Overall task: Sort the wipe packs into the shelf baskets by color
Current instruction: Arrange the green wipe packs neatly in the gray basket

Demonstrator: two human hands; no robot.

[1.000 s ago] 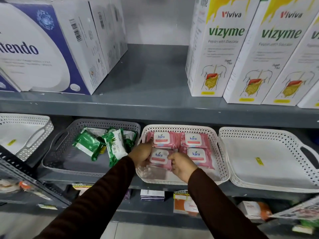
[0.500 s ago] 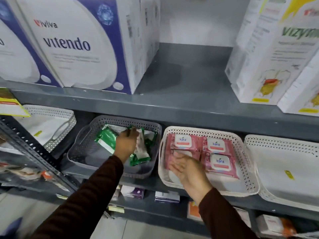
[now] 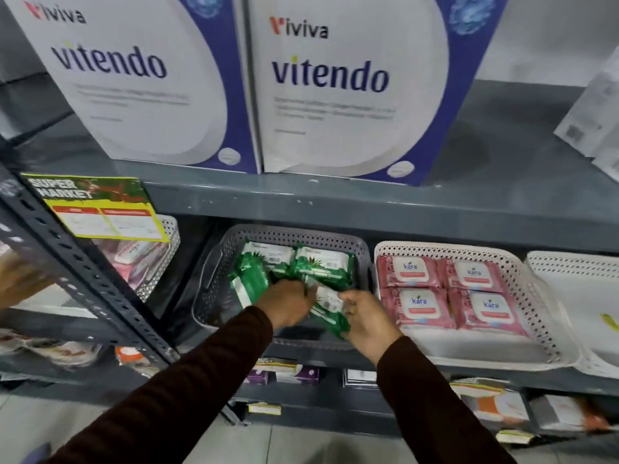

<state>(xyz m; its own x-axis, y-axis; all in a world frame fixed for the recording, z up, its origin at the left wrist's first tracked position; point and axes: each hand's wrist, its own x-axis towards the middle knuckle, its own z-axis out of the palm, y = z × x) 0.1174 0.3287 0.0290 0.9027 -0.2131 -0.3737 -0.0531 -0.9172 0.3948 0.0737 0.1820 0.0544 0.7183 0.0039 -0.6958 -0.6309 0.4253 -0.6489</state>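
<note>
Head view showed both hands inside the grey basket [image 3: 214,262]: the right hand [image 3: 365,321] gripped a green wipe pack [image 3: 330,311], and the left hand [image 3: 288,301], just beside it, closed on other green packs [image 3: 249,283]. Four pink Kara packs [image 3: 447,294] lay in the white basket [image 3: 522,283] right of the hands.

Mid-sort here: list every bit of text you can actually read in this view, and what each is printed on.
"Viviva" and "vitendo": left white and blue box, upper shelf.
"Viviva" and "vitendo": right white and blue box beside it.
"SUPER MARKET": yellow and green shelf tag.
"kara": each of the four pink wipe packs in the white basket.
Too blurred: the boxes' small print, the green wipe packs, the tag's price fields, lower-shelf labels.
</note>
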